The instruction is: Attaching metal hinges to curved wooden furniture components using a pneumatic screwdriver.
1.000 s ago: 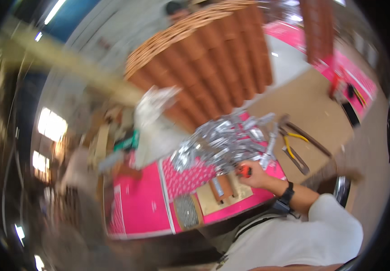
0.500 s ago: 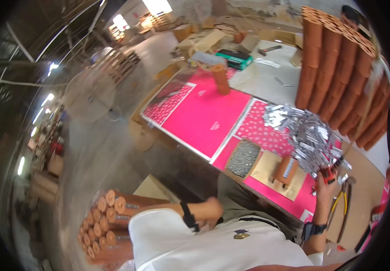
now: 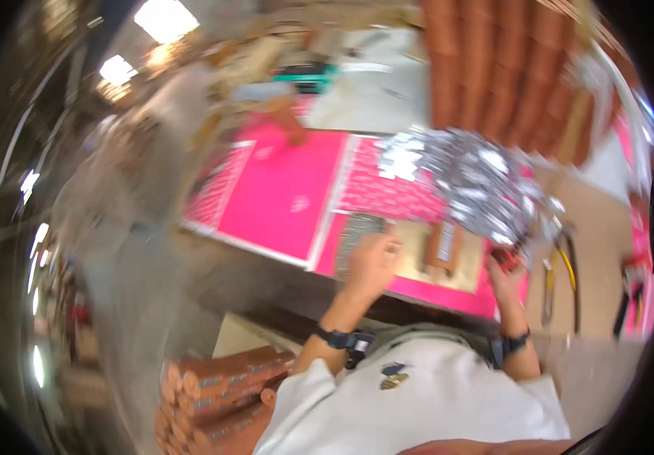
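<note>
The picture is blurred by head motion. My left hand [image 3: 372,262] rests at the near edge of the table, fingers curled, beside a grey patterned pad [image 3: 357,227] and a tan board [image 3: 416,254]; whether it holds anything is unclear. A small brown block [image 3: 442,246] lies on that board. My right hand [image 3: 506,282] grips a small red-handled tool [image 3: 506,258] next to a heap of crumpled silver foil pieces [image 3: 478,178]. Pink mats [image 3: 289,189] cover the table under them.
Tall stacked brown tubes [image 3: 509,68] stand at the back right. More brown tubes [image 3: 217,387] lie piled low at my left. Yellow-handled pliers [image 3: 563,265] lie right of my right hand. A teal box [image 3: 304,76] sits far back.
My left hand has come up from beside my waist onto the table edge. The view has swung, bringing the table closer and more central. My right hand stays by the foil.
</note>
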The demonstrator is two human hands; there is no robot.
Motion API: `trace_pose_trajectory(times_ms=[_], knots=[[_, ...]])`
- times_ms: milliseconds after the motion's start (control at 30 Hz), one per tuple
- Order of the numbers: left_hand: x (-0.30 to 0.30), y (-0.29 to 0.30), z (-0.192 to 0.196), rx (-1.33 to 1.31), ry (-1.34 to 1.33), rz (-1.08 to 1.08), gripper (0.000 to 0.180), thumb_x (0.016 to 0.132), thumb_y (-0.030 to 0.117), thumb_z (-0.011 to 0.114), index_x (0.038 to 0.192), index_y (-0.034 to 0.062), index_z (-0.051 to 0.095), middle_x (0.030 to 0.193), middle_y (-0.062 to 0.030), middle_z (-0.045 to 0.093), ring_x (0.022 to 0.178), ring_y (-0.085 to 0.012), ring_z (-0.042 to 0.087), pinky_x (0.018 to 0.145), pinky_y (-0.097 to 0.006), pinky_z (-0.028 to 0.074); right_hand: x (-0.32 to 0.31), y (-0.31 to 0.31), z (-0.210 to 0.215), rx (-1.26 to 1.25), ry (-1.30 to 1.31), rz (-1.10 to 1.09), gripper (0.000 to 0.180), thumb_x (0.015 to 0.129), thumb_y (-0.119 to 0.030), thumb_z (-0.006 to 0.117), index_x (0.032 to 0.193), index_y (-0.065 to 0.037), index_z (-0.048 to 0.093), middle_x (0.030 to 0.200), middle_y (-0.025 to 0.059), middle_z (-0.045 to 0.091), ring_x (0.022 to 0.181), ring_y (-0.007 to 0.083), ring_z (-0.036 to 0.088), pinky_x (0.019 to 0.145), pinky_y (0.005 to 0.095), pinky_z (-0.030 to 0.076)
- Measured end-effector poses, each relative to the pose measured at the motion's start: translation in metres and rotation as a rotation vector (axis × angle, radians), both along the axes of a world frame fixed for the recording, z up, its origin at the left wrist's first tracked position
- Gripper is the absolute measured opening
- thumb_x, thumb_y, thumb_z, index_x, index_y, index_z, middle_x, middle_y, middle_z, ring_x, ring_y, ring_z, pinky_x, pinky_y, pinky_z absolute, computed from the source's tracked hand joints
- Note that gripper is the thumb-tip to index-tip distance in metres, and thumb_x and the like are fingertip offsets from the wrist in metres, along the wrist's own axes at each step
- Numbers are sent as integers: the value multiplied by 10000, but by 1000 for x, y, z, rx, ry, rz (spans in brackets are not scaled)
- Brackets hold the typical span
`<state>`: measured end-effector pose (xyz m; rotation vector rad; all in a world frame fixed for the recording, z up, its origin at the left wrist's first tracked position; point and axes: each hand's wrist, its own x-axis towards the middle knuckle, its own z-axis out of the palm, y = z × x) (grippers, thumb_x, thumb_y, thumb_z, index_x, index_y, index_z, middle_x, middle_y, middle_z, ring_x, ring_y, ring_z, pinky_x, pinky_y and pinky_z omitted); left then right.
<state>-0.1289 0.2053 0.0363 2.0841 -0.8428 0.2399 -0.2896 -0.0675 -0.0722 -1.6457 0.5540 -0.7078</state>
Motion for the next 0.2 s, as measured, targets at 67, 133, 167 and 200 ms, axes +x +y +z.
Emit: trace_pose_trajectory(times_ms=[67,133,167,200], knots=[[7,11,-16,10,73,106,174,844,155,717,986,63,679,904,-134,676,884,-337,651,777,-435,511,9,9,23,93,25,105,221,825,38,661,1035,-16,615,959,30,662,885,112,627,811,293,516],[17,17,-22,114,-15,154,172,840,155,723,989,79,684,907,-131,677,910,-335,648,820,-434,499,14,14,37,138,-26,165,262,832,36,671,1077,-21,598,990,34,663,897,128,629,815,308,521],[21,17,-26,142,-17,133,170,842,156,722,992,85,685,914,-137,680,922,-328,650,828,-436,497,12,15,40,140,-8,171,261,840,8,682,1086,-26,603,994,44,670,923,142,636,839,312,517],[26,13,-30,161,-23,119,169,844,157,722,996,91,687,920,-142,683,935,-320,652,835,-438,496,10,12,44,132,7,183,262,847,-20,692,1095,-32,609,998,53,678,949,155,643,864,317,514]])
